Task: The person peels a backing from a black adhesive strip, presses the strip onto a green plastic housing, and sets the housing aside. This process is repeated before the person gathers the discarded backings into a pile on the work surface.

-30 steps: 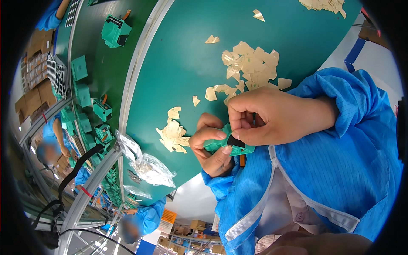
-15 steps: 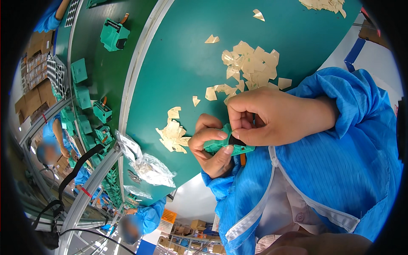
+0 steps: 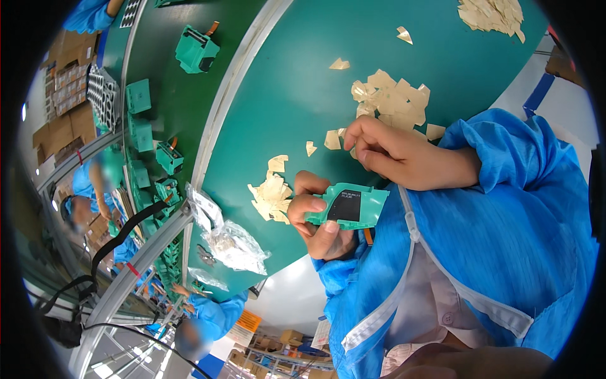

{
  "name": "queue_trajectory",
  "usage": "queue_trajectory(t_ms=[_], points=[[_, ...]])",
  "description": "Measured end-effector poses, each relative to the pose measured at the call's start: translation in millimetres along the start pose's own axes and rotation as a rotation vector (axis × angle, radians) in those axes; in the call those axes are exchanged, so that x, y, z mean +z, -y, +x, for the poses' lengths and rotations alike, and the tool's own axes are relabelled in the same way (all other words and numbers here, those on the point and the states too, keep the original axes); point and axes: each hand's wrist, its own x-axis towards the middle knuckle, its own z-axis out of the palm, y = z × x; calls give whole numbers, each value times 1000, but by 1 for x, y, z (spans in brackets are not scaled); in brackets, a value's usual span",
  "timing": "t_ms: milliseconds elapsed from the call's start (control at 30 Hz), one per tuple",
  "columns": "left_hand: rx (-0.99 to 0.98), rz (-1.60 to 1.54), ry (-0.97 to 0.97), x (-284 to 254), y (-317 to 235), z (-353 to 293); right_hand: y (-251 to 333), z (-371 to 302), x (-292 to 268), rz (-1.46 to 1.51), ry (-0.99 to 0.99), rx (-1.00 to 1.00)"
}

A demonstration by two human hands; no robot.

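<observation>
My left hand (image 3: 320, 221) grips a green plastic housing (image 3: 372, 205) by its left end, thumb on the near edge and fingers around the far side. A black panel (image 3: 346, 205) with small pale print faces up on the housing. An orange flex strip (image 3: 368, 236) pokes out beneath it. My right hand (image 3: 404, 155) is off the housing, just beyond it, at the near side of a pile of cream paper pieces (image 3: 401, 104). Its fingers are curled in; whether a scrap is between them cannot be made out.
More cream pieces lie in a heap (image 3: 271, 196) left of my left hand and another (image 3: 492, 14) at the far right. Clear plastic bags (image 3: 233, 246) rest near a metal rail (image 3: 218, 120). Beyond it, a green belt carries several housings (image 3: 197, 49). Co-workers in blue (image 3: 218, 316) are at the left.
My right hand has lifted off the housing and moved away toward the paper pile, uncovering the black panel. My left hand still holds the housing. The whole view has shifted slightly.
</observation>
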Motion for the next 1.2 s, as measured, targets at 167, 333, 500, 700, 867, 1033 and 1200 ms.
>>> queue_trajectory(t_ms=[167, 333, 500, 700, 867, 1033, 1200], points=[[-3, -46, -54, 4, -2, 5, 19, 4, -4, 130, 76, 64], [15, -42, -72, 9, -3, 16, 21, 14, 1, 112, 182, -85], [-7, 216, -115, -15, -27, 42, 18, 24, -6, 245, 68, 47], [-228, 463, -303, -99, -92, 175, 8, 22, -33, 103, 84, -36], [-143, 934, -408, -175, -98, 250, 4, 19, -35, 75, 113, -30], [912, 2142, -230, -166, -110, 239, -4, 11, -54, 25, 62, 21], [156, 1725, 297, -99, -78, 123, -11, 9, -61, 121, 33, 65]])
